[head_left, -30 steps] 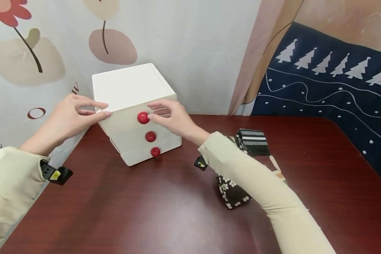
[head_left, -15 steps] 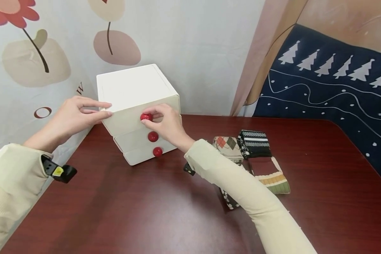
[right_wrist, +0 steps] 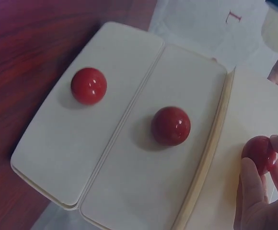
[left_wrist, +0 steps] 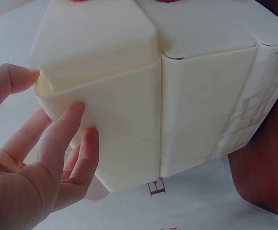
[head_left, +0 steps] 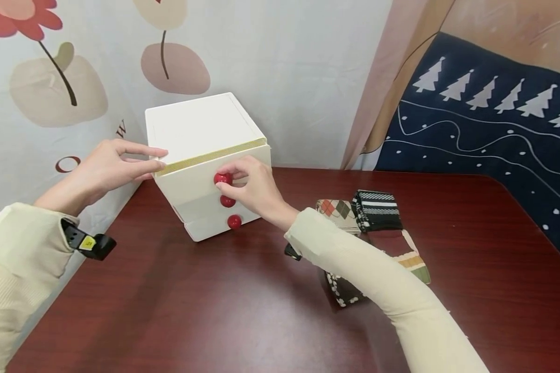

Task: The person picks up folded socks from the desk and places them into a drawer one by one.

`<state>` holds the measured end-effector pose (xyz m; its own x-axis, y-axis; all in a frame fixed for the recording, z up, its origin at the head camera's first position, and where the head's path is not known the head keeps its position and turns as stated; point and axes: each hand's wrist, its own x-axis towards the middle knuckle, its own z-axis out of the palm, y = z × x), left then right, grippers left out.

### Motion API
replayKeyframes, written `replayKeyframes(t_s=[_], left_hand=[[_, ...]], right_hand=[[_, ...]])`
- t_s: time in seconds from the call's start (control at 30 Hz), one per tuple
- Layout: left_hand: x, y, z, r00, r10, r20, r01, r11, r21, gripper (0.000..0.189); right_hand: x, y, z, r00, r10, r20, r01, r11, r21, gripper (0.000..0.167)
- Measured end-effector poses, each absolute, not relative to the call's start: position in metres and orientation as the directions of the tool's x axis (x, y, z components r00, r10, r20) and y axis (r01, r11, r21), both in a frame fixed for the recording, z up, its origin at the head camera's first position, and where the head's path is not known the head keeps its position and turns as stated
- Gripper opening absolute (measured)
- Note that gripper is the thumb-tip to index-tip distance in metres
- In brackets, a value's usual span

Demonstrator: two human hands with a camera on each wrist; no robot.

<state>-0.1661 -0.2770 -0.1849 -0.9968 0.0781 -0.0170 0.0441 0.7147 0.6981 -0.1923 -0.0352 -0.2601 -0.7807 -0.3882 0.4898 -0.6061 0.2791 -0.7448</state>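
Note:
A white cabinet [head_left: 200,124] with three stacked drawers stands on the table, each drawer bearing a round red knob. My right hand [head_left: 256,189] pinches the top knob [right_wrist: 258,152] between thumb and fingers. The top drawer [head_left: 182,191] is out a little, with a yellowish strip showing behind its front. My left hand [head_left: 105,168] rests its extended fingers on the cabinet's near left corner; in the left wrist view those fingers [left_wrist: 67,127] touch the side wall. The middle knob [right_wrist: 170,126] and bottom knob [right_wrist: 88,86] are untouched.
Right of the cabinet lie several folded textiles: an argyle one [head_left: 338,213], a black striped one [head_left: 378,210], a multicoloured one [head_left: 408,254] and a dark flowered one [head_left: 343,290], partly behind my right sleeve. A printed curtain [head_left: 284,77] hangs behind the dark red table [head_left: 214,305].
My right hand has closed its fingers on the top knob and drawn it toward me. The top drawer has slid slightly out. My left hand stays at the cabinet's corner.

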Motion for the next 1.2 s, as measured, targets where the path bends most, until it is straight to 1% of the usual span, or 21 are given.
replayKeyframes(t_s=[0.13,0.23,0.5,0.9,1.07,1.2], left_hand=[[-0.165,-0.275,-0.185,-0.997,0.075,-0.012,0.047,0.736,0.676,0.036],[-0.165,-0.274,-0.186,-0.997,0.077,-0.011,0.049,0.731,0.68,0.041],[-0.165,-0.274,-0.187,-0.998,0.07,-0.006,0.046,0.715,0.698,0.046],[-0.166,-0.273,-0.185,-0.998,0.065,-0.017,0.035,0.719,0.694,0.05],[-0.166,-0.274,-0.185,-0.998,0.06,-0.02,0.029,0.719,0.695,0.048],[-0.164,-0.276,-0.186,-0.998,0.058,-0.023,0.025,0.714,0.7,0.046]], right_hand=[[-0.182,-0.026,-0.263,-0.764,-0.39,0.514,-0.622,0.237,-0.746,0.016],[-0.172,-0.019,-0.266,-0.755,-0.382,0.533,-0.629,0.191,-0.754,0.015],[-0.144,0.0,-0.272,-0.747,-0.385,0.542,-0.596,0.027,-0.803,0.019],[-0.116,0.021,-0.274,-0.71,-0.389,0.587,-0.633,-0.011,-0.774,0.023],[-0.106,0.024,-0.278,-0.686,-0.371,0.626,-0.657,-0.052,-0.752,0.023],[-0.1,0.023,-0.282,-0.684,-0.362,0.634,-0.658,-0.071,-0.75,0.022]])
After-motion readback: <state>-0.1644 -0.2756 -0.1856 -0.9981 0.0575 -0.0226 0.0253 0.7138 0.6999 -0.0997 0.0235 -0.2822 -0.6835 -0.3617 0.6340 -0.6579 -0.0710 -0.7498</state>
